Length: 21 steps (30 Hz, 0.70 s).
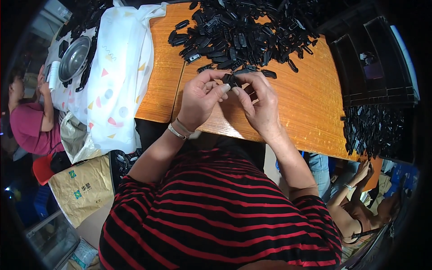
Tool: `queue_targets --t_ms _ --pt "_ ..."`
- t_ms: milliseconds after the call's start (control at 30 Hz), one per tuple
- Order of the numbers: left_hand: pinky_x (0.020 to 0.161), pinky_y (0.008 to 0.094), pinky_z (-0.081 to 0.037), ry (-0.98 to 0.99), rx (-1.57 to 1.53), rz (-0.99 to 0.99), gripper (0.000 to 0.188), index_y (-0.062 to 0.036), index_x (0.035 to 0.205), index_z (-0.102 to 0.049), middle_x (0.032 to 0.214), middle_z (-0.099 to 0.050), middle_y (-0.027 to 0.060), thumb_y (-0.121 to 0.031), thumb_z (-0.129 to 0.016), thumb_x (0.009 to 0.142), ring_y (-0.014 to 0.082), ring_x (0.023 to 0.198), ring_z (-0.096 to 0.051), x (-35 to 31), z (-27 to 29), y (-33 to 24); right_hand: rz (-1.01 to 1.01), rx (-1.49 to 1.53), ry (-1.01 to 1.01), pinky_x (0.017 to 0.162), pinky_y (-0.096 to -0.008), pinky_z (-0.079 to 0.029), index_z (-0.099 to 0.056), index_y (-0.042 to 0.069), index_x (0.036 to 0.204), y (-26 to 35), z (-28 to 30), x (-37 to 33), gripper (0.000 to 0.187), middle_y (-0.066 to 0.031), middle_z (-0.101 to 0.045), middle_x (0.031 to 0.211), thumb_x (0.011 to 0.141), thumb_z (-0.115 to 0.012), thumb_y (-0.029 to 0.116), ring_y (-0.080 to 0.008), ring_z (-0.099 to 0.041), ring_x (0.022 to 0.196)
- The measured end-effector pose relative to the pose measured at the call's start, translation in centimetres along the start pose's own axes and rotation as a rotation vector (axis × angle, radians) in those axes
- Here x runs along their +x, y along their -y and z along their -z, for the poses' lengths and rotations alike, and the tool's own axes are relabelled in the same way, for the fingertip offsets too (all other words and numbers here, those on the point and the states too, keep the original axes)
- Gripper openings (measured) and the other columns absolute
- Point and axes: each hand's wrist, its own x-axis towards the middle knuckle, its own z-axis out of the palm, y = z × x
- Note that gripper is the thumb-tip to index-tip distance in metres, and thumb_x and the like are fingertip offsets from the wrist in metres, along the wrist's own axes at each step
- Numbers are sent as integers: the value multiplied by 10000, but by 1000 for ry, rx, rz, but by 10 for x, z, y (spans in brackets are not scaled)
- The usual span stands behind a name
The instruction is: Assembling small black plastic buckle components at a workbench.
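Between my two hands, just above the wooden table (pixel 297 108), is a small black plastic part (pixel 231 81). My left hand (pixel 203 96) pinches it from the left with thumb and forefinger. From the other side, the thumb and fingers of my right hand (pixel 260 101) are closed on it too. Fingertips cover much of the part, so its exact kind cannot be made out. Beyond my hands lies a large heap of small black plastic pieces (pixel 234 40), long and narrow in shape. A few loose ones sit at the heap's near edge, close to my fingers.
A patterned white cloth (pixel 114 85) covers the left side, with a metal bowl (pixel 74 58) beyond it. At right stand a black box (pixel 375 63) and another pile of black pieces (pixel 373 130). Co-workers sit left and lower right. A tan sack (pixel 83 189) hangs at lower left.
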Motion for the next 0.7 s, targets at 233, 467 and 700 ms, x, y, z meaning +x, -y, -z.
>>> queue_targets --t_ms 233,467,700 --pt "623 162 -454 -26 111 -113 226 27 1116 -613 903 -629 5 7 -625 891 24 705 -558 -2 -2 3 70 -34 -37 536 -231 -453 -629 -2 1032 -1 -2 -3 216 -88 -608 939 825 -689 -19 -127 -572 644" --pt "619 173 -457 -43 152 -216 254 37 1143 -611 930 -601 18 4 -621 892 42 705 -563 -6 -8 2 117 -103 -74 530 -232 -457 -631 1 1029 -1 -11 -11 248 -103 -604 935 796 -706 -32 -140 -571 624" --pt "565 173 -436 -35 294 -166 224 20 1144 -610 912 -611 12 -21 -566 928 26 661 -528 -21 -14 -1 85 -103 -212 590 -261 -506 -553 10 1170 -8 -31 -28 396 -108 -600 946 812 -718 43 -158 -603 696"
